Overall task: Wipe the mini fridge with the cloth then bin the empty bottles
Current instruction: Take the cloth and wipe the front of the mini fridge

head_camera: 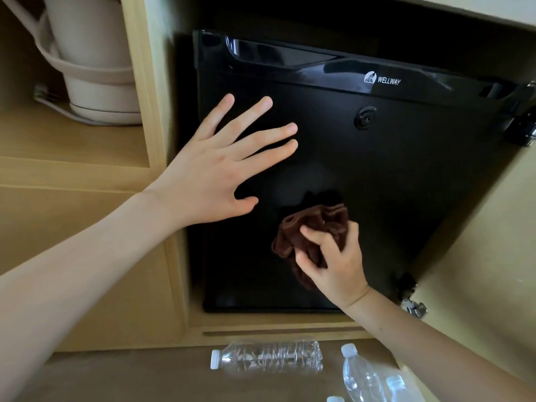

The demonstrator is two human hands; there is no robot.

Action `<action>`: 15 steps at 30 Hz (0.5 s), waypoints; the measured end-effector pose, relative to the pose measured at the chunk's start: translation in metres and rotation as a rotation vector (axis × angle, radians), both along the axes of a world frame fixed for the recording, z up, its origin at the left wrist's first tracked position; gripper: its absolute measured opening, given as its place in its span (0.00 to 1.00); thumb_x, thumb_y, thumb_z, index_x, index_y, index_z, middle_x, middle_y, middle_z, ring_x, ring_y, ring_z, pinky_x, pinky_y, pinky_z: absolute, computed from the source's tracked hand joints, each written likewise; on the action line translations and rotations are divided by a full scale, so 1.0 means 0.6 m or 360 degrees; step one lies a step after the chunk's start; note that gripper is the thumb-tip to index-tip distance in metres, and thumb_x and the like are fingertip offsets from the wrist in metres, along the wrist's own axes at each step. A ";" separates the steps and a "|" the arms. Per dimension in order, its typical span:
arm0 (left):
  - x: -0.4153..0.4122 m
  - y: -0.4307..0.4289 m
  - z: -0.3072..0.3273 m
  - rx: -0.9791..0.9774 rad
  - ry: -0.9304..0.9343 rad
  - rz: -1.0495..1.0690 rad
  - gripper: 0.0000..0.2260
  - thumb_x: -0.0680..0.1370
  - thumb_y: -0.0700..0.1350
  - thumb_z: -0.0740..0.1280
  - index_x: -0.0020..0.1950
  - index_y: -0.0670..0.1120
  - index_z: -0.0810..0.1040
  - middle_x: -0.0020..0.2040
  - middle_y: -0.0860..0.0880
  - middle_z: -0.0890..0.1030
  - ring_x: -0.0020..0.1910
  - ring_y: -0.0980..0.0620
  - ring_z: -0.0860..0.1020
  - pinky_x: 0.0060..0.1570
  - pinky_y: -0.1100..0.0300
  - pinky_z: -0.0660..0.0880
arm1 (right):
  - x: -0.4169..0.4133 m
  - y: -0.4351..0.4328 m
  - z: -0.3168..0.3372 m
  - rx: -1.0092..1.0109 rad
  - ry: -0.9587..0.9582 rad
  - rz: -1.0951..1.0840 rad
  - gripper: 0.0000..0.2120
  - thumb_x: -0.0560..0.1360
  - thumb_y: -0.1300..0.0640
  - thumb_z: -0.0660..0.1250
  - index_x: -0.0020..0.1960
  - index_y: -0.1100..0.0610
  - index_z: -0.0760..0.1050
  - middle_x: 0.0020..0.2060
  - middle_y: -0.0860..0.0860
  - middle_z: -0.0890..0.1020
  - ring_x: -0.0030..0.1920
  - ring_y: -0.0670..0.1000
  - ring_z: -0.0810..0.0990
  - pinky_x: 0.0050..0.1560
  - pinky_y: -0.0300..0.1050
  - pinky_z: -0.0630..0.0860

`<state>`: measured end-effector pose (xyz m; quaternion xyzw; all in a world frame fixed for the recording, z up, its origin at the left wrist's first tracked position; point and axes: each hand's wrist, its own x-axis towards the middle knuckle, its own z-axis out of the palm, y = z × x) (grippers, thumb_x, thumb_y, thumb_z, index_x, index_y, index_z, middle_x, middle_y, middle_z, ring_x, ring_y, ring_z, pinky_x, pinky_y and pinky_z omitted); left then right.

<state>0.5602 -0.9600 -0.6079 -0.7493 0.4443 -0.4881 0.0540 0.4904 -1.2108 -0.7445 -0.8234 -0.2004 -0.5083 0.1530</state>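
Head view, left hand (214,166) splayed flat on fridge door (391,175), right hand (333,256) clutching brown cloth (316,224).

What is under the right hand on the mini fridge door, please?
A bunched brown cloth, gripped by the right hand against the closed black mini fridge door. The door surface beneath the cloth is covered and cannot be seen.

My head camera looks down and forward, close to the mini fridge (377,184) door, floor below.

Clear bottles (266,358) on brown floor (130,378)
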 end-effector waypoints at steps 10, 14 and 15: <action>-0.019 0.008 0.010 0.0215 -0.0033 0.0063 0.40 0.69 0.53 0.74 0.79 0.49 0.62 0.80 0.48 0.61 0.80 0.41 0.51 0.77 0.39 0.44 | -0.013 -0.002 0.028 -0.0284 0.0092 0.0050 0.18 0.73 0.58 0.74 0.62 0.54 0.77 0.52 0.56 0.72 0.50 0.56 0.76 0.50 0.45 0.79; -0.027 0.034 -0.017 0.0502 -0.0039 0.0087 0.39 0.71 0.51 0.74 0.79 0.48 0.62 0.80 0.47 0.61 0.80 0.42 0.51 0.77 0.40 0.46 | 0.007 0.033 0.048 -0.0125 0.0030 0.0073 0.17 0.73 0.59 0.74 0.61 0.57 0.80 0.54 0.58 0.72 0.53 0.56 0.75 0.55 0.41 0.76; -0.028 0.039 -0.024 0.0549 -0.0038 0.0108 0.39 0.72 0.52 0.73 0.79 0.48 0.61 0.80 0.48 0.60 0.80 0.42 0.50 0.78 0.40 0.45 | 0.009 0.042 0.045 -0.0124 0.0024 0.0066 0.17 0.72 0.59 0.75 0.60 0.59 0.81 0.53 0.59 0.74 0.52 0.57 0.76 0.54 0.43 0.77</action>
